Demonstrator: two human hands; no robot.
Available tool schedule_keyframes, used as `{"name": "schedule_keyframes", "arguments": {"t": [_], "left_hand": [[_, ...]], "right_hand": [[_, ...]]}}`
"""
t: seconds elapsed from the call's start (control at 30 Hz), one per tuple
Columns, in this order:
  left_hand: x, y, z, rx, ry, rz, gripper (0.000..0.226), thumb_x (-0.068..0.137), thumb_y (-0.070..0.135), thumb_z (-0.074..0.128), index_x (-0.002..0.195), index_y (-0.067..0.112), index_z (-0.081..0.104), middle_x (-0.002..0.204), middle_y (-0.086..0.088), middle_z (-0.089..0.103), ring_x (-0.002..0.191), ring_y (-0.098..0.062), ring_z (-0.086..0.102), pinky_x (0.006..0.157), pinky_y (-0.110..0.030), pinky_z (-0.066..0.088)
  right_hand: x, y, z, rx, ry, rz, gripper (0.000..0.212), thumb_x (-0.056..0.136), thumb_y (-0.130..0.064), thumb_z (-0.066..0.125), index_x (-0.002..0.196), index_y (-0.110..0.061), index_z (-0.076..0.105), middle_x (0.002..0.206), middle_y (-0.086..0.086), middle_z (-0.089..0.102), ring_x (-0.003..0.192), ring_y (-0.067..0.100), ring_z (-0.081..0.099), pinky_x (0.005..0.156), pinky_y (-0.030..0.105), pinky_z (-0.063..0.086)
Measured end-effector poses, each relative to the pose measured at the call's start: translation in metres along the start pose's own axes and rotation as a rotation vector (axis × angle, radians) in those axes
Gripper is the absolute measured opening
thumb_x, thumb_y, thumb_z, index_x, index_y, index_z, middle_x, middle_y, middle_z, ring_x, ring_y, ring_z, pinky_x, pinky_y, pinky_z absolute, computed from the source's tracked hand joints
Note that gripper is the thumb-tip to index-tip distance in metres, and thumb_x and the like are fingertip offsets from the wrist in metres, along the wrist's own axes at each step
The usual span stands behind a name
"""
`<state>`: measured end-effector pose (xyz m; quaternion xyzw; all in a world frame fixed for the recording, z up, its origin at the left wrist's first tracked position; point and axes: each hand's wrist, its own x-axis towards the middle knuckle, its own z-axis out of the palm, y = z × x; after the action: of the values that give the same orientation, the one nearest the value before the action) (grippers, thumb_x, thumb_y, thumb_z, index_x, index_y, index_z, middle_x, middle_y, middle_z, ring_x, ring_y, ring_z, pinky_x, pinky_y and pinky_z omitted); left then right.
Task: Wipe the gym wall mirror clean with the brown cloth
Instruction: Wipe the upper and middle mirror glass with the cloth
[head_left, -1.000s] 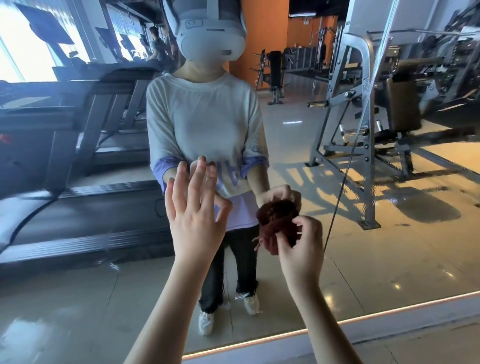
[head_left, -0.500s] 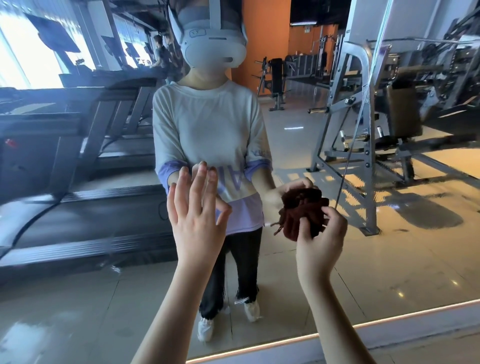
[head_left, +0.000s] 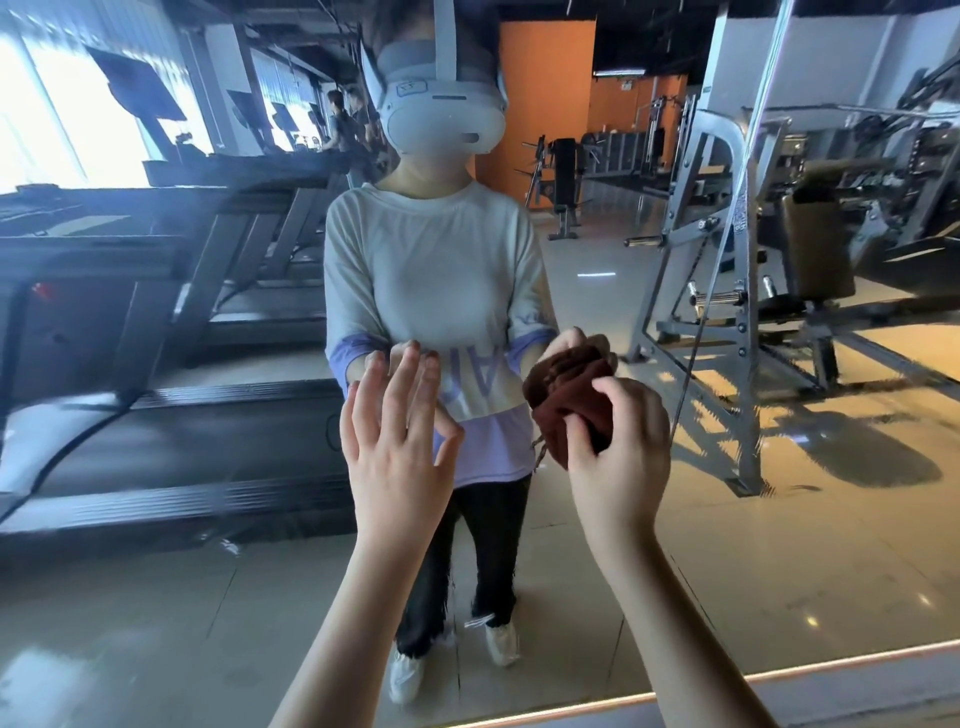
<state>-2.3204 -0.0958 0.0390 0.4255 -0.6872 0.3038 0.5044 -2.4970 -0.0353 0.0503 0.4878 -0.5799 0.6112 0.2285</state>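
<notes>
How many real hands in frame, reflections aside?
2: left hand, centre, fingers spread, holding nothing; right hand just right of it, gripping the bunched brown cloth.

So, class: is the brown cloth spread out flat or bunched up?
Bunched up: the brown cloth is a crumpled wad with deep folds, gripped in the curled fingers of the right hand.

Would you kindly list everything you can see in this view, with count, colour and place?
mirror: one, wall ahead, filling most of the view
cloth: one, brown, bunched in the right hand
treadmills: at least two, dark, reflected at left
weight machine: one, grey frame, reflected at right
wall: one, orange, reflected at the back
reflection of the person: one, pale shirt, white headset, centre
left hand: one, open, fingers spread, raised before the mirror
right hand: one, gripping the cloth, right of centre
</notes>
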Motion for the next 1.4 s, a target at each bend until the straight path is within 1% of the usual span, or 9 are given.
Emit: {"name": "schedule_keyframes", "arguments": {"t": [0.13, 0.23, 0.47, 0.63, 0.83, 1.0, 1.2, 1.33, 1.4], "left_hand": [[0.001, 0.001, -0.001, 0.01, 0.003, -0.011, 0.06, 0.087, 0.029, 0.064, 0.143, 0.015, 0.048, 0.15, -0.006, 0.045, 0.141, -0.033, 0.038, 0.105, -0.053, 0.042], [0.003, 0.005, -0.002, -0.003, 0.02, -0.033, 0.057, 0.086, 0.021, 0.068, 0.14, 0.012, 0.053, 0.148, -0.006, 0.047, 0.139, -0.033, 0.04, 0.106, -0.052, 0.042], [0.024, 0.029, -0.008, -0.154, -0.011, 0.001, 0.069, 0.073, 0.01, 0.074, 0.139, 0.009, 0.055, 0.148, -0.001, 0.042, 0.14, -0.03, 0.04, 0.105, -0.056, 0.041], [0.038, 0.053, 0.0, -0.146, -0.024, 0.066, 0.063, 0.083, 0.024, 0.064, 0.142, 0.01, 0.049, 0.149, -0.004, 0.042, 0.141, -0.03, 0.035, 0.107, -0.056, 0.039], [0.035, 0.059, 0.013, -0.029, -0.023, 0.074, 0.077, 0.079, 0.027, 0.076, 0.146, 0.013, 0.041, 0.151, -0.004, 0.038, 0.141, -0.034, 0.037, 0.111, -0.055, 0.034], [0.033, 0.067, 0.013, 0.004, -0.024, 0.052, 0.071, 0.085, 0.041, 0.06, 0.146, 0.009, 0.041, 0.153, -0.008, 0.038, 0.142, -0.038, 0.036, 0.114, -0.056, 0.032], [0.03, 0.069, 0.021, 0.072, -0.003, 0.035, 0.084, 0.075, 0.037, 0.082, 0.144, 0.007, 0.043, 0.151, -0.012, 0.047, 0.141, -0.04, 0.04, 0.112, -0.058, 0.035], [0.028, 0.07, 0.022, 0.061, 0.015, 0.024, 0.085, 0.075, 0.036, 0.084, 0.145, 0.008, 0.043, 0.153, -0.01, 0.043, 0.143, -0.039, 0.037, 0.112, -0.059, 0.034], [0.028, 0.071, 0.023, 0.062, 0.023, 0.021, 0.085, 0.075, 0.036, 0.084, 0.144, 0.008, 0.044, 0.153, -0.01, 0.042, 0.142, -0.039, 0.038, 0.113, -0.059, 0.034]], "right_hand": [[0.039, 0.002, -0.007, -0.037, 0.079, -0.006, 0.034, 0.075, 0.001, 0.074, 0.108, -0.003, 0.067, 0.11, 0.016, 0.064, 0.098, 0.034, 0.061, 0.077, 0.017, 0.037], [0.05, -0.002, -0.005, -0.001, 0.176, 0.078, 0.035, 0.082, -0.005, 0.068, 0.117, -0.006, 0.063, 0.119, 0.016, 0.062, 0.106, 0.035, 0.059, 0.081, 0.033, 0.048], [0.066, -0.004, 0.0, -0.049, 0.132, -0.296, 0.028, 0.084, -0.005, 0.068, 0.112, -0.006, 0.071, 0.114, 0.016, 0.067, 0.099, 0.035, 0.06, 0.082, 0.036, 0.049], [0.104, -0.004, -0.007, 0.052, 0.283, 0.009, 0.035, 0.088, -0.012, 0.064, 0.123, -0.008, 0.066, 0.122, 0.014, 0.064, 0.11, 0.032, 0.059, 0.088, 0.047, 0.052], [0.096, 0.002, -0.005, -0.096, 0.165, -0.379, 0.03, 0.089, -0.01, 0.066, 0.119, -0.008, 0.069, 0.116, 0.016, 0.066, 0.1, 0.029, 0.052, 0.082, 0.038, 0.046], [0.121, 0.02, -0.021, -0.026, 0.315, 0.01, 0.035, 0.088, -0.014, 0.063, 0.122, -0.012, 0.067, 0.121, 0.015, 0.061, 0.11, 0.025, 0.051, 0.086, 0.035, 0.045], [0.104, 0.031, -0.022, -0.104, 0.111, -0.331, 0.03, 0.087, -0.012, 0.066, 0.117, -0.01, 0.068, 0.115, 0.015, 0.063, 0.101, 0.034, 0.056, 0.078, 0.045, 0.051], [0.121, 0.047, -0.035, -0.017, 0.234, 0.039, 0.033, 0.087, -0.015, 0.063, 0.12, -0.011, 0.066, 0.122, 0.016, 0.058, 0.111, 0.034, 0.055, 0.084, 0.031, 0.043], [0.111, 0.045, -0.033, -0.026, 0.233, 0.078, 0.036, 0.088, -0.015, 0.062, 0.123, -0.012, 0.064, 0.126, 0.016, 0.056, 0.114, 0.031, 0.05, 0.085, 0.033, 0.044]]}}
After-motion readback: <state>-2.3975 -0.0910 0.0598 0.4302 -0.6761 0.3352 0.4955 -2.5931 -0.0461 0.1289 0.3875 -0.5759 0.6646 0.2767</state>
